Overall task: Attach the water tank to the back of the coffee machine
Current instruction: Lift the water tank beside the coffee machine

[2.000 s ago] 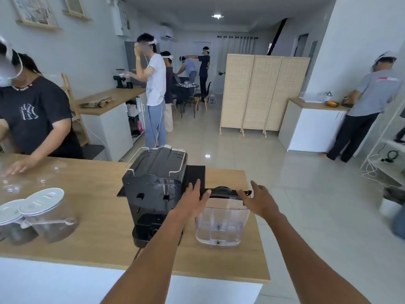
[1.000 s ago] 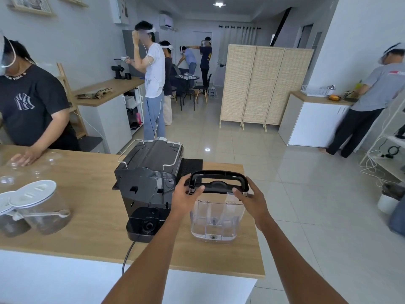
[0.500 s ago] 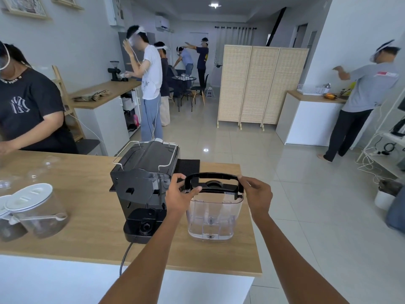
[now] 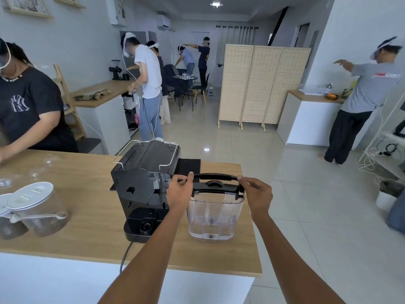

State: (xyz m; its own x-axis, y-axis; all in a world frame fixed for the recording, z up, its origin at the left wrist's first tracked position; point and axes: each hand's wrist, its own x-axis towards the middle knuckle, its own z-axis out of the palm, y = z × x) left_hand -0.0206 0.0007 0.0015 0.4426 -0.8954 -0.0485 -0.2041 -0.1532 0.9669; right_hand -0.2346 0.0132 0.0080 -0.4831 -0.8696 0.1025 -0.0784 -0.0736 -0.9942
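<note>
The black coffee machine [image 4: 140, 172] stands on the wooden counter [image 4: 87, 211], its back side towards me and a round socket on its base. To its right stands the clear water tank [image 4: 213, 216] with a black lid and a raised black handle. My left hand [image 4: 179, 189] pinches the left end of the handle. My right hand [image 4: 257, 193] pinches the right end. The tank rests on the counter, apart from the machine.
Two clear lidded jars [image 4: 37, 207] with a scoop stand at the counter's left. A power cord [image 4: 125, 255] hangs over the front edge. A person in a black shirt [image 4: 28, 110] works at the far left. The counter's right edge lies just beyond the tank.
The tank's handle went from lying flat to raised. Both hands shifted from the lid to the handle's two ends. The tank has stayed beside the machine.
</note>
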